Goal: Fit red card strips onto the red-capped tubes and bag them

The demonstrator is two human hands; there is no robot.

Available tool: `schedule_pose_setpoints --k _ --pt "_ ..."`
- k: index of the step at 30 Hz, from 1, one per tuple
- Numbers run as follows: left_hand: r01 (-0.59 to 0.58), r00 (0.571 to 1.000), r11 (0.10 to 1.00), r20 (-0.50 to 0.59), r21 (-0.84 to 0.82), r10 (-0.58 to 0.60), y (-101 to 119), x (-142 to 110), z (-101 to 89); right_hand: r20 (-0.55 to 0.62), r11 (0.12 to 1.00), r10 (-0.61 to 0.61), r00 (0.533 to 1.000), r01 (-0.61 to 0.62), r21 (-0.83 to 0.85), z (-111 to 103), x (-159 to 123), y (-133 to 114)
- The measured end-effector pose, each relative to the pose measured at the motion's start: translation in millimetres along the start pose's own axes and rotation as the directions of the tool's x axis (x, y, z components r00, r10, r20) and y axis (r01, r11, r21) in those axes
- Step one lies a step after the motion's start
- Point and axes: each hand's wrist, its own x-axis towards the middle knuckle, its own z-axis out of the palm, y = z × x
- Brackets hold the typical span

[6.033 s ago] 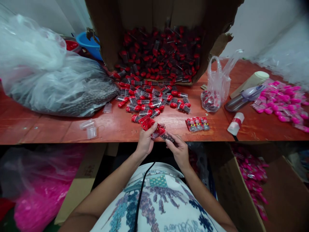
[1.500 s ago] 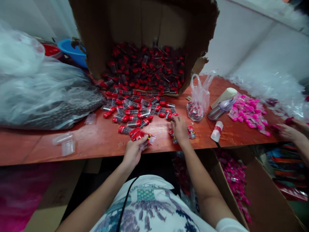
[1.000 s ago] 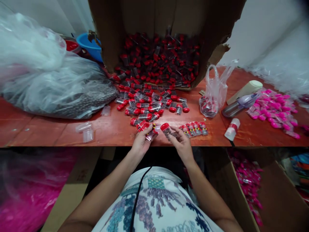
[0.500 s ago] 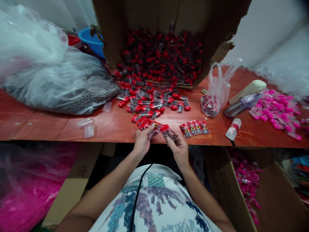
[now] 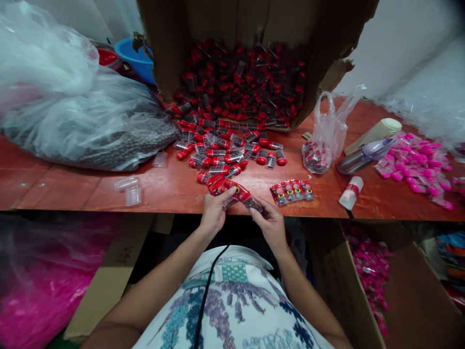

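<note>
My left hand (image 5: pixel 215 209) pinches a fan of red printed plastic packets (image 5: pixel 218 184) at the table's front edge. My right hand (image 5: pixel 271 220) grips a small clear bottle (image 5: pixel 254 204) of dark beads, between thumb and fingers. The bottle's red cap is covered by the end of the nearest packet; how far in it sits I cannot tell. Just beyond my hands, a heap of red-capped bottles (image 5: pixel 218 153) lies on the table. To the right of my right hand is a short row of packeted bottles (image 5: pixel 292 191), side by side and slightly overlapping.
A torn cardboard box (image 5: pixel 329 80) full of red-capped bottles lies open toward me. Left is a large clear bag (image 5: pixel 109 116) of dark beads. Right are a small carrier bag (image 5: pixel 329 131), a drink bottle (image 5: pixel 358 160), a white roll (image 5: pixel 351 192) and pink-capped items (image 5: pixel 414 165).
The bottle's red cap, bare before, is now covered by the end of a red packet. Both hands have stayed close together in about the same place.
</note>
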Motion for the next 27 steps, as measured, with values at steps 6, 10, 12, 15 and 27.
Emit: schedule_pose_setpoints --k 6,10,12,15,27 --pt "-0.030 0.997 0.999 0.074 0.045 0.027 1 -6 3.1 0.014 0.996 0.086 0.996 -0.087 0.036 -4 1 -6" --pt "-0.053 0.991 0.992 0.131 0.117 0.037 -2 -8 3.8 0.052 0.994 0.101 0.994 -0.103 0.045 -7 2 -6" --pt "-0.073 0.987 0.988 0.153 0.138 0.051 -3 -8 3.9 0.046 0.999 0.046 0.998 -0.046 0.005 -8 1 -6" --pt "-0.112 0.984 0.985 0.150 0.133 0.091 -5 -9 4.4 0.018 0.988 -0.098 0.995 0.099 -0.116 -9 -1 -6" --pt "-0.117 0.985 0.986 0.137 0.116 0.100 -7 -12 7.8 0.048 0.952 -0.173 0.984 0.180 -0.247 -15 -6 -19"
